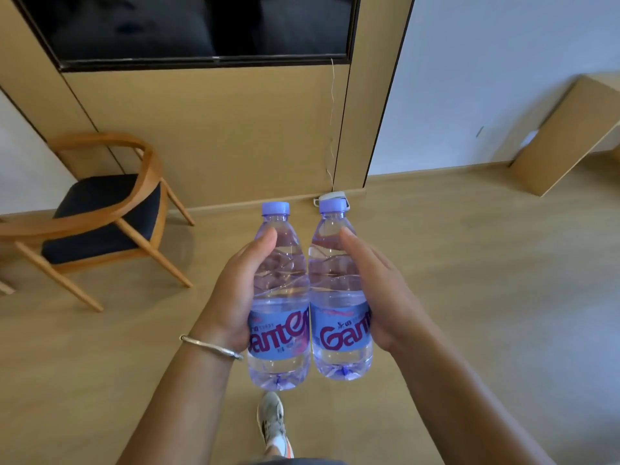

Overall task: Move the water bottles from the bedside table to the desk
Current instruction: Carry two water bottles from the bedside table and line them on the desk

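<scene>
Carrying both water bottles, mid-air over floor, side by side, touching. My left hand (235, 297) wraps left bottle (280, 297); right hand (385, 297) wraps right bottle (339, 290). Keep upright, grip firm; wooden surface (570, 129) far right, maybe desk.

Two clear water bottles (278, 297) (340, 290) — purple caps, blue labels — upright, touching, held above the floor.

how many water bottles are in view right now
2. The left bottle is held in the left hand; the right bottle is in the right hand. They are side by side over the floor. No others show.
</scene>
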